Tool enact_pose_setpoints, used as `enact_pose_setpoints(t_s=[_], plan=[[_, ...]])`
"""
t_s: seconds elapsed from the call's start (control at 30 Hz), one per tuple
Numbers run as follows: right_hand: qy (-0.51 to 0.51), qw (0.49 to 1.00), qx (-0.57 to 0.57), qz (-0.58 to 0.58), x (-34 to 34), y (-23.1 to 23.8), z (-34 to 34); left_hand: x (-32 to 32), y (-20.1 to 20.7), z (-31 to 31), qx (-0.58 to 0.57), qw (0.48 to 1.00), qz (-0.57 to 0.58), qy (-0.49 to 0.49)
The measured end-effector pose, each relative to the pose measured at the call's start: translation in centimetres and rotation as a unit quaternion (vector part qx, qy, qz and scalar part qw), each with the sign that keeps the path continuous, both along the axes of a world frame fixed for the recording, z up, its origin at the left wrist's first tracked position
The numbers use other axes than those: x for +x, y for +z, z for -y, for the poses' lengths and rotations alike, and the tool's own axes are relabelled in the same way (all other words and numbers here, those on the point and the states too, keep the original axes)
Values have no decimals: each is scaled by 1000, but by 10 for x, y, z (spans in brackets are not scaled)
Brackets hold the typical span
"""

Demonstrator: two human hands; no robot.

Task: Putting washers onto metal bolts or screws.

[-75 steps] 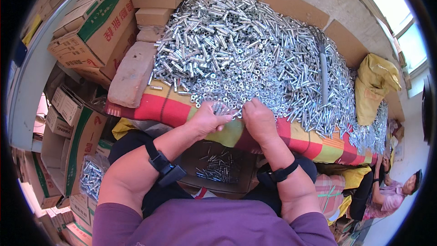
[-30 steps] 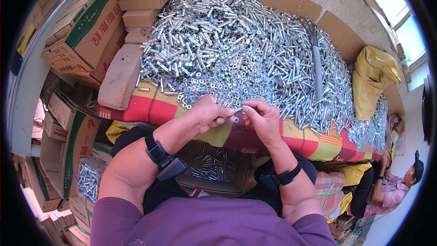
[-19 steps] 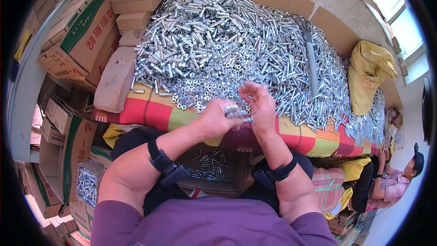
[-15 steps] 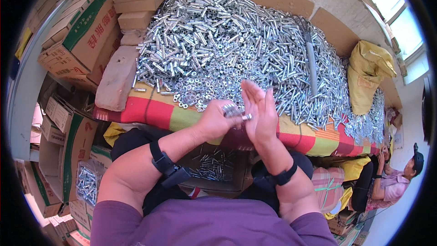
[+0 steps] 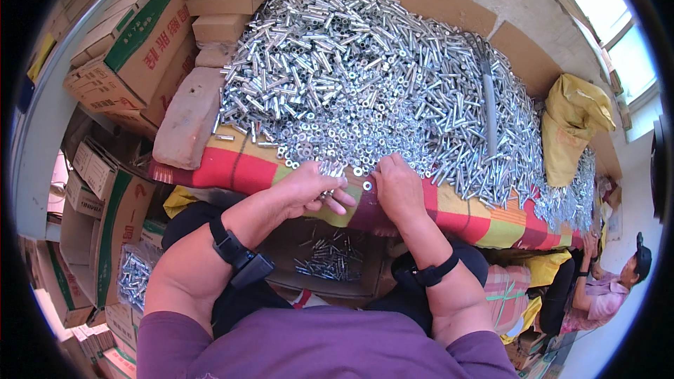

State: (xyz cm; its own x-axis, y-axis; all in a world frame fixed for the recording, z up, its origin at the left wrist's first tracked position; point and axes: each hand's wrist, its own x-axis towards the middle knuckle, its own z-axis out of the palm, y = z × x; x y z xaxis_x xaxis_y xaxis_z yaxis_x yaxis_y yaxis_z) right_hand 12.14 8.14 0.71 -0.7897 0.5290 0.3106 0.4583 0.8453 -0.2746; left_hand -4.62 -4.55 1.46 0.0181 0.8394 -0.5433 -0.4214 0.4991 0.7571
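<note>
My left hand (image 5: 316, 188) is curled round several silver bolts (image 5: 331, 168), their ends bunched above the fingers. Some of its lower fingers stick out loosely. To its right, my right hand (image 5: 400, 189) is pinched at the near edge of a spread of washers and nuts (image 5: 337, 139); what its fingertips hold is hidden. A loose washer (image 5: 367, 186) lies beside those fingertips on the checked cloth (image 5: 260, 174). Beyond the hands rises a big heap of silver metal sleeves (image 5: 288, 77), running into thin bolts or studs (image 5: 449, 112) on the right.
A grey bar (image 5: 489, 112) lies on the heap. At left stand a stone block (image 5: 186, 119) and stacked cartons (image 5: 140, 63); at right, a yellow sack (image 5: 572, 126). Below the table edge, a box (image 5: 351, 288) contains more bolts. Another person (image 5: 604, 295) sits far right.
My right hand has turned from an open, raised palm to a pinch down at the washers. My left hand has moved slightly left and down, still with the bolts. The view has shifted slightly.
</note>
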Motion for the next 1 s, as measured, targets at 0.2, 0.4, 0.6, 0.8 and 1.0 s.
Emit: enact_pose_setpoints(t_s=[0.2,0.4,0.6,0.8,1.0], plan=[[-17,999,-12,38,4,5,1,6,-8,-8,34,986,-161,15],[-25,997,-21,75,5,0,-5,-3,-24,-12,86,935,-330,99],[-9,993,-98,-70,9,8,-1,7,-25,-16,134,948,-264,117],[23,992,-122,38,5,3,21,6,-24,-15,115,963,-188,153],[25,990,-134,-25,11,5,14,12,-26,-13,118,952,-269,90]])
